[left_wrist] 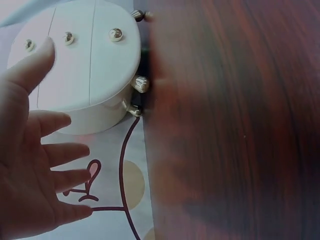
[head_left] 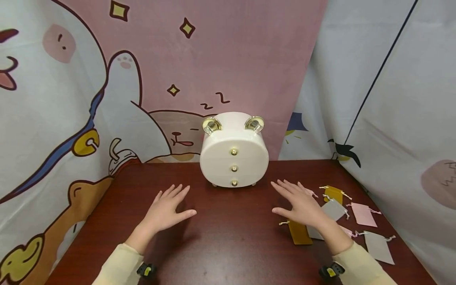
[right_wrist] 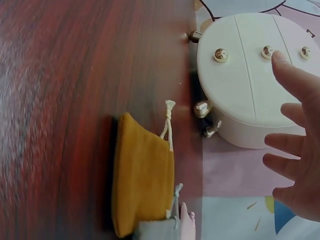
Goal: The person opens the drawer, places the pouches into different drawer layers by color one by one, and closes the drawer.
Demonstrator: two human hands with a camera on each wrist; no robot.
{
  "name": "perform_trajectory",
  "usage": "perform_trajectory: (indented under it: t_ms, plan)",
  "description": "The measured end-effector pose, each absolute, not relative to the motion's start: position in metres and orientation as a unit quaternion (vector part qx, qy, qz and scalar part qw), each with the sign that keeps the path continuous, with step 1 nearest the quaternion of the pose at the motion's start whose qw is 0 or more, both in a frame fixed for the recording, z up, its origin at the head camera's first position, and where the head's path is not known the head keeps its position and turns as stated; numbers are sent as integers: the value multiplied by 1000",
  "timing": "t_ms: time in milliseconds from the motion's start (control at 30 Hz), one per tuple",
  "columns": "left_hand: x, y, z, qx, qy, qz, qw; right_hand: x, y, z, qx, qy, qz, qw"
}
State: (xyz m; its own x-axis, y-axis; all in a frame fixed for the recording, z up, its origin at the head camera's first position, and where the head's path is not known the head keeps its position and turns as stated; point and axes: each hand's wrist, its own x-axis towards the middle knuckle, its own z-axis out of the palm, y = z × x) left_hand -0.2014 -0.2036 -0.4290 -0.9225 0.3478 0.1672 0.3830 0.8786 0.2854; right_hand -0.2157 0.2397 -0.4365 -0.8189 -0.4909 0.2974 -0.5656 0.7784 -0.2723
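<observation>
A white oval jewelry box (head_left: pixel 234 162) with gold knobs down its front and two gold ear shapes on top stands at the back of the table. To its front left my left hand (head_left: pixel 165 211) hovers with fingers spread, holding nothing. My right hand (head_left: pixel 301 206) mirrors it on the front right, also spread and holding nothing. Beside and partly beneath the right hand lie small drawstring pouches: a mustard pouch (head_left: pixel 300 232), a grey pouch (head_left: pixel 378 247) and a pink pouch (head_left: pixel 363 214) among several. The right forearm and hand hide some of them.
The dark red-brown wooden table (head_left: pixel 221 245) has printed cloth hanging behind and at both sides. Another mustard pouch (head_left: pixel 333 194) lies toward the back right, next to a grey pouch (head_left: pixel 335 209). A small black device sits at each wrist.
</observation>
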Motion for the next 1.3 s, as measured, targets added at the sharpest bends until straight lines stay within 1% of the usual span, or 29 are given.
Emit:
perform_trajectory:
  t_ms: [333,500,700,833,967,1300]
  plan:
    - [-209,-207,-434,-205,-949,-229,69,-223,227,-446,288,-915,250,133]
    - [-213,-205,-432,-199,-938,-265,105,-224,216,-448,269,-911,280,142]
    - [-219,-199,-423,-190,-927,-288,148,-226,199,-450,246,-898,313,185]
    - [-225,-195,-413,-202,-912,-309,180,-229,187,-446,250,-882,341,209]
    - [-232,-190,-405,-224,-895,-325,210,-234,176,-443,259,-864,374,217]
    - [-251,-177,-385,-251,-872,-342,245,-247,155,-435,281,-829,423,233]
